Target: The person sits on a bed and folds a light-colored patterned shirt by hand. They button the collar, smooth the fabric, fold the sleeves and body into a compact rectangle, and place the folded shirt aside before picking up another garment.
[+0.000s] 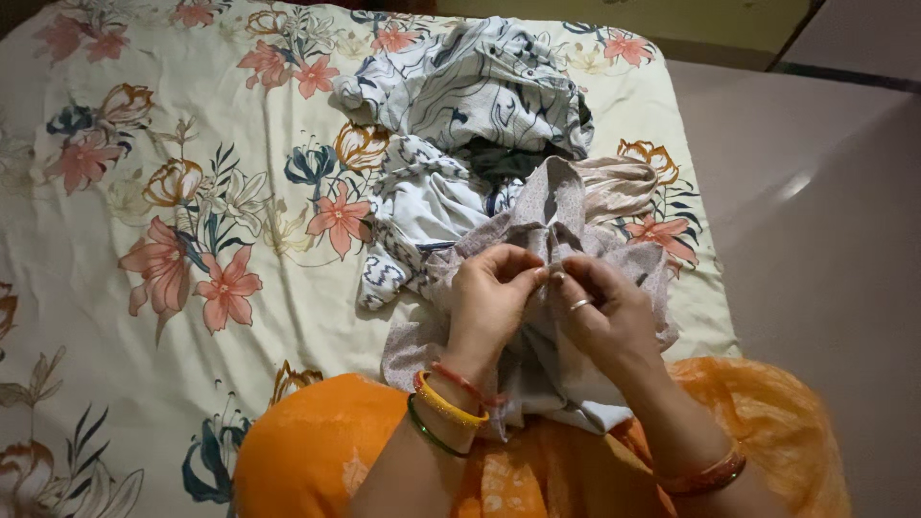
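Bedsheet [144, 317], floral, lies bare and wide to the left of the shirt [566, 221]; to the shirt's right the bed edge falls off to plain floor [815, 240]. Beyond the shirt a heap of white-and-blue patterned clothes [460, 105] crowds the far side. Left hand [489, 297] and right hand [604, 317] meet at the shirt's front, fingertips pinched shut on its cloth near the middle seam. The shirt is pale grey-mauve with fine speckles, crumpled, its lower part draped over the orange lap [317, 451].
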